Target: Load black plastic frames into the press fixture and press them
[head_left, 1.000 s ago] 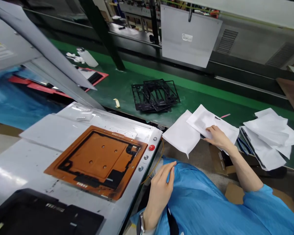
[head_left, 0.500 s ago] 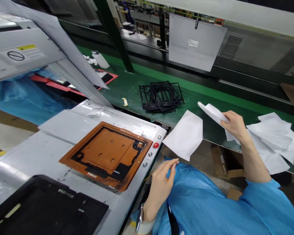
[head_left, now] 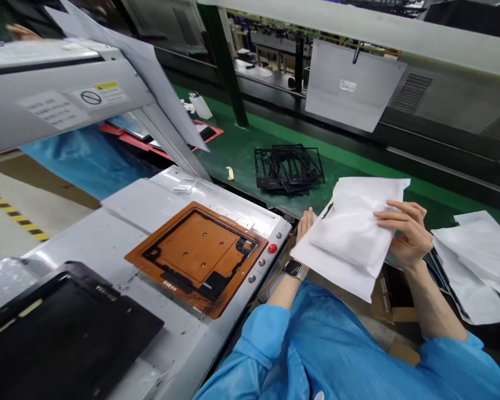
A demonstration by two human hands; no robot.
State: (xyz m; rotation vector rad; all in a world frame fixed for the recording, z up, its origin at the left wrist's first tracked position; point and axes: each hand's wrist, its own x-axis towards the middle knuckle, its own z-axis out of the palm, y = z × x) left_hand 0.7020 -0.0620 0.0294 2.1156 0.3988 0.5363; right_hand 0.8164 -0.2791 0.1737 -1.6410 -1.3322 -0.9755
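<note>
A white sheet packet (head_left: 350, 236) hangs over my lap, with a bit of black edge showing at its left side. My right hand (head_left: 406, 228) holds it at the right, fingers spread over its face and thumb hidden behind. At its left edge is my left hand (head_left: 304, 223), partly covered by the packet; its fingertips stick up and the palm is hidden. An orange fixture plate (head_left: 195, 255) with a black frame pattern lies on the light grey machine bed (head_left: 145, 214) to the left. Thin black frames (head_left: 289, 168) are piled on the green bench beyond.
More white sheets (head_left: 479, 250) lie at the right. A black plate (head_left: 66, 339) rests at the lower left. Buttons, one red (head_left: 273, 248), line the machine's edge. A white bottle (head_left: 200, 105) stands at the back; another person's hand (head_left: 23, 32) shows at the upper left.
My right hand has brought the white packet from the bench to in front of me, broad side showing. My left hand has moved up to its left edge. The view has shifted slightly.
</note>
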